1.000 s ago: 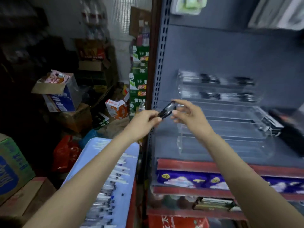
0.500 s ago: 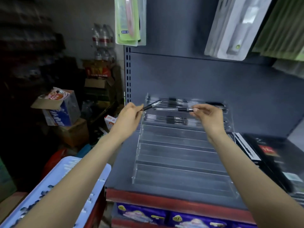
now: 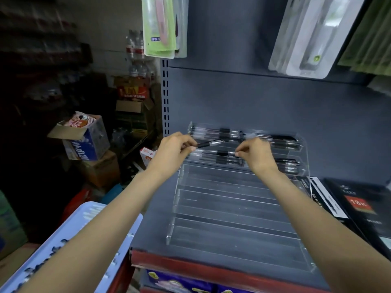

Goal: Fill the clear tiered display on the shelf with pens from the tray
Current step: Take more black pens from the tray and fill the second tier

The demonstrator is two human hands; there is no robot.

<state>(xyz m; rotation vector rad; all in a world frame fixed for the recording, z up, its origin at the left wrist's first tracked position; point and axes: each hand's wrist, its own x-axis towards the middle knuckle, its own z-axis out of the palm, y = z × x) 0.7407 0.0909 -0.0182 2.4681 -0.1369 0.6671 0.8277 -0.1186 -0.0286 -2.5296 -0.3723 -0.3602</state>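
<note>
Your fingers (image 3: 191, 148) on the left hand (image 3: 172, 152) pinch a pen (image 3: 210, 143) by its dark end, tip aimed at 3 o'clock over the 2nd tier, prob. so it drops in flat. Right hand (image 3: 257, 155) fingers pinch another pen (image 3: 220, 154) lying in that tier, likely nudging it into line w/ the rest. Largest first: shelf (image 3: 254, 115), then clear tiered display (image 3: 232, 208) on it; top 2 tiers hold pens, lower tiers still bare. Blue tray (image 3: 88, 210) sits at 7 o'clock, just beside the shelf, within reach for refills.
</note>
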